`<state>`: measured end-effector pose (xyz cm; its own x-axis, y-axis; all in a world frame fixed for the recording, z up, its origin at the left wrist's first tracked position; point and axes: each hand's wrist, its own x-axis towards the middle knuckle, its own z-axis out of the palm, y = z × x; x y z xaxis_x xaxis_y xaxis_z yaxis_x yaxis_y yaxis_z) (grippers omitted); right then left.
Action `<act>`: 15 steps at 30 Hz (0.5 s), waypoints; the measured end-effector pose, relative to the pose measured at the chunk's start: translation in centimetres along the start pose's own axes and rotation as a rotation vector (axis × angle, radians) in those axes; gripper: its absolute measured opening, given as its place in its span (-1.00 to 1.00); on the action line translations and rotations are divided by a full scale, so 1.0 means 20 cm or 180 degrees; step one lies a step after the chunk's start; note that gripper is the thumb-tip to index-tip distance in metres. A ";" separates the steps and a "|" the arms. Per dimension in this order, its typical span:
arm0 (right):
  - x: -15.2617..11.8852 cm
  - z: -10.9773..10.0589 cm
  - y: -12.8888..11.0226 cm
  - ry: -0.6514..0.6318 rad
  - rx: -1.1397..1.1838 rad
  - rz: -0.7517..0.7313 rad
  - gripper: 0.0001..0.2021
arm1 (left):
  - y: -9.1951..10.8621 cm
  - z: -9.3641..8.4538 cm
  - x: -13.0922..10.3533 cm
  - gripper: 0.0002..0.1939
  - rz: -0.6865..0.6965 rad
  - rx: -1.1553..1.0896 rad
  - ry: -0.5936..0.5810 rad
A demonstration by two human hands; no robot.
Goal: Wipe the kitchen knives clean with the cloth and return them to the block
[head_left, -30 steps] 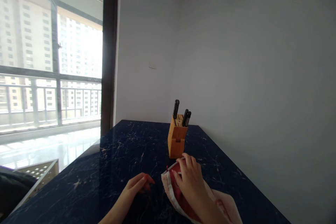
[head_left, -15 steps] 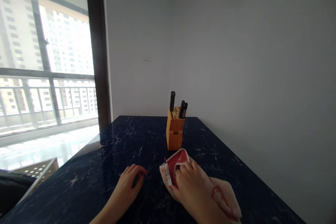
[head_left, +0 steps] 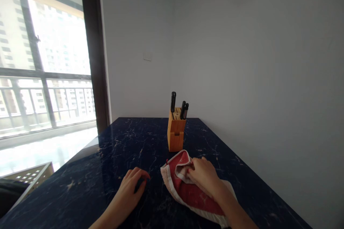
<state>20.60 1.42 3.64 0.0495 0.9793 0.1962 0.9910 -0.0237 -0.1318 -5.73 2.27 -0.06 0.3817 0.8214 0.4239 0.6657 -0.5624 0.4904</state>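
Red towel with a white hem (head_left: 195, 195) lies on the dark blue, marble-patterned table (head_left: 126, 143), under and to the left of the right fingers. The right hand (head_left: 206, 175) has its fingers bent in around a white-edged fold (head_left: 182, 177) near the towel's far end — they appear to pinch it, though the cloth hides the very tips. The towel's long axis slants: one end reaches ahead and to the left of these fingers, and the rest runs back toward the person and to the right, passing beneath the right forearm. Its red side faces up, while a paler side shows along the left border and past the forearm.

The left hand (head_left: 131, 186) is farther off, to the towel's left. Its fingers are loosely curled with a gap between thumb and forefinger, gripping nothing that can be seen, and a strip of dark tabletop separates them from the hem. The right hand is thus the nearer one — in contact, with the left apart.

Past the right fingers, ahead and a little left, stands a wooden knife block (head_left: 176, 132) with three black handles (head_left: 173, 102) jutting from its top. The towel's far corner comes close to its foot; whether they touch is hard to tell.
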 end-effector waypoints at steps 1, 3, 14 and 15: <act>0.00 0.01 -0.01 -0.0029 0.0067 -0.0036 -0.79 | 0.00 -0.01 0.00 -0.81 0.0000 0.0014 -0.0006; 0.01 0.04 -0.03 -0.0038 0.0138 -0.0121 -0.76 | 0.00 -0.01 0.00 -0.81 -0.0007 0.0031 -0.0010; -0.04 0.12 -0.16 0.0279 0.0623 -0.0933 -0.78 | -0.06 0.07 -0.01 -0.82 0.0030 -0.0087 -0.0076; -0.06 0.12 -0.18 0.0313 0.0632 -0.1041 -0.80 | -0.07 0.07 0.00 -0.83 0.0019 -0.0050 -0.0040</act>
<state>16.72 0.89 1.57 -0.2435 0.9046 0.3498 0.9136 0.3351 -0.2305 -5.81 3.08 -1.78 0.3938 0.8190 0.4173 0.6532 -0.5688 0.4998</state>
